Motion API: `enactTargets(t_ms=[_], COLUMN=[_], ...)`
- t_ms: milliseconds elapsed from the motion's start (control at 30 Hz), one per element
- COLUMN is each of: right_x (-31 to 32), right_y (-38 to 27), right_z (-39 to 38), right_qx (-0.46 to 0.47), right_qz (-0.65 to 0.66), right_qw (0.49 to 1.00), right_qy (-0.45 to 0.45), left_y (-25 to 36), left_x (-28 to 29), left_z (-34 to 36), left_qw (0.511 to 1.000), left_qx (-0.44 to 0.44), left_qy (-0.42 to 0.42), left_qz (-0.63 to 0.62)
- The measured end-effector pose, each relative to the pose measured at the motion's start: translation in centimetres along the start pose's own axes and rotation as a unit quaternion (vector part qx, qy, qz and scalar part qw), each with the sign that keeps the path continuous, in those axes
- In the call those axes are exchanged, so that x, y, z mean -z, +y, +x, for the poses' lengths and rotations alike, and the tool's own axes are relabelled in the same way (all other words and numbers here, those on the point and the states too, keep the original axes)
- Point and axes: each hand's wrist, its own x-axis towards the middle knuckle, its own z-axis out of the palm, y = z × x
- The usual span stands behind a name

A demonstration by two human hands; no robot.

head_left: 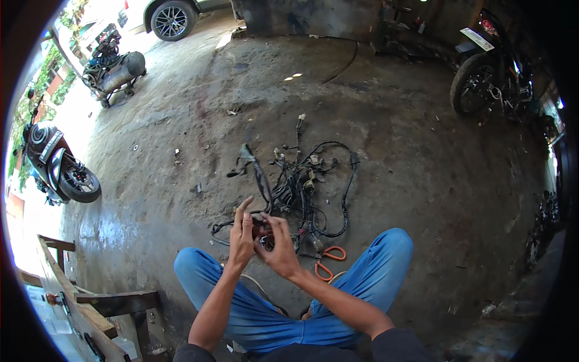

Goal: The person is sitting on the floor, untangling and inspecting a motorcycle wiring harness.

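My left hand (241, 237) and my right hand (279, 246) meet above the floor between my knees. The left index finger and thumb point up and forward, while its other fingers curl inward in shadow. My right fingers bend toward the left hand, with the thumb tucked close. Whatever sits between them is dark and hidden, and I cannot make it out. Just beyond lies a tangled black wiring harness (300, 192) with pale connectors, and some of its cables run behind my hands. To the right of them, a tool with orange loop handles (335, 253) rests by the harness.
A wooden bench frame (123, 303) stands at the near left. Motorcycles are parked at the left (60, 163) and far right (482, 84). An air compressor (120, 73) is at the far left, near a car wheel (174, 21). Small litter dots the concrete floor (410, 181).
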Motion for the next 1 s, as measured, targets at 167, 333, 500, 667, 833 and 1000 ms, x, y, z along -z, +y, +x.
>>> enactTargets(t_ms=[167,333,500,667,833,1000], right_x=[0.4,2.0,2.4,3.7,6.1,10.6], right_y=[0.0,-0.2,0.5,3.2,1.3,2.6], right_z=[0.6,2.4,2.8,3.7,4.8,6.3], right_qx=[-0.035,-0.041,-0.094,-0.194,-0.223,-0.184], right_qz=[-0.060,-0.009,0.040,0.165,0.379,0.410], right_qw=[0.997,0.997,0.994,0.966,0.896,0.881], right_qy=[0.044,0.066,0.043,0.038,0.058,0.146], left_y=[0.0,-0.1,0.2,0.4,0.7,0.7], left_x=[-0.7,-1.1,-0.5,-0.4,2.1,1.6], left_z=[-1.1,-0.9,-1.2,-0.5,0.1,-0.1], left_qw=[0.993,0.981,0.979,0.967,0.926,0.921], left_qx=[-0.099,-0.138,-0.145,-0.187,-0.097,-0.124], left_qy=[-0.053,-0.067,-0.073,-0.009,-0.061,-0.028], left_qz=[0.034,0.119,0.123,0.172,0.360,0.367])
